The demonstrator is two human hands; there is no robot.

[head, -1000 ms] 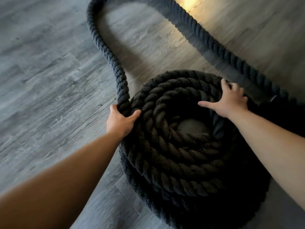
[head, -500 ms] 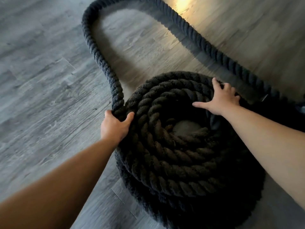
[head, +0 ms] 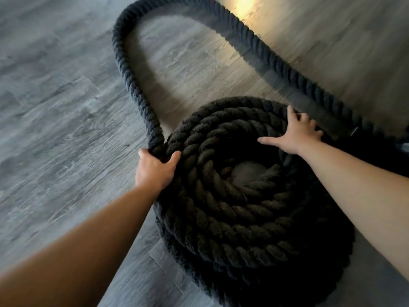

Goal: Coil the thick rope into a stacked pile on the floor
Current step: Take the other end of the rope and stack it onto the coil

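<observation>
A thick black twisted rope is wound into a stacked round coil [head: 250, 220] on the grey wood floor, with a small hole at its centre. From the coil's left edge a loose length of rope [head: 130, 83] runs away from me, bends at the top of the view and comes back down on the right. My left hand [head: 155, 168] is shut on the rope where it leaves the coil. My right hand [head: 296, 135] lies flat with spread fingers on the coil's far right rim, pressing on it.
Grey wood-plank floor [head: 55, 120] lies all around the coil. A warm patch of light [head: 245, 5] falls on the floor at the top. A dark object with a pale part [head: 404, 146] shows at the right edge, partly cut off.
The loose loop has drawn in closer to the coil, its bend now lower in view. Both hands keep their places on the rope and coil.
</observation>
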